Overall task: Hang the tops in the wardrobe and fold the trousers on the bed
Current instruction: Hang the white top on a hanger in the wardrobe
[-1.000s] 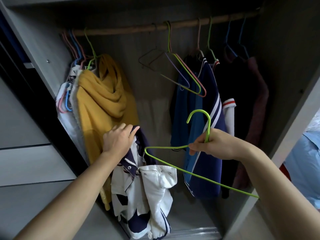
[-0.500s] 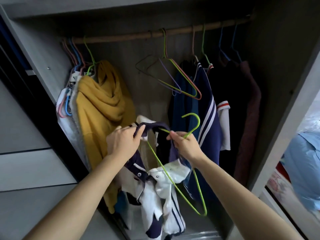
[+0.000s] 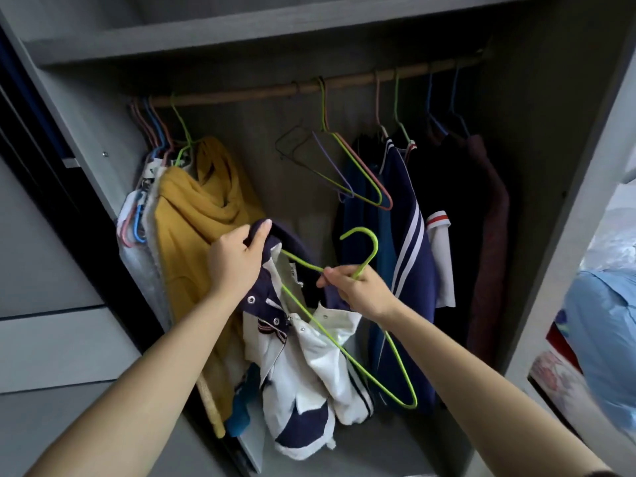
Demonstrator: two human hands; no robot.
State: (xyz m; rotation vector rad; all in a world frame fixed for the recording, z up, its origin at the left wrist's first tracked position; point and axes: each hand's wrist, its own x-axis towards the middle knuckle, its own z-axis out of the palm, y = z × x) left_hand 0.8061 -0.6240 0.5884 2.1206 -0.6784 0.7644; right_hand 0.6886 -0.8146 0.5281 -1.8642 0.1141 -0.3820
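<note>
While the top hangs bunched low before the open wardrobe, left hand grips its collar; right hand pinches the hanger neck, one end entering the collar. Risk: wire misses the shoulder, top slides off short of the rail.

Centre frame: my left hand grips the navy collar of the white-and-navy jacket and holds it up. The rest of the jacket hangs crumpled toward bottom centre. My right hand pinches the green hanger just under its hook. One wire end reaches into the collar opening, the other angles down to lower right. Upper frame, on the wooden rail: yellow hoodie left, bare hangers centre, navy striped top and dark red garment right.
</note>
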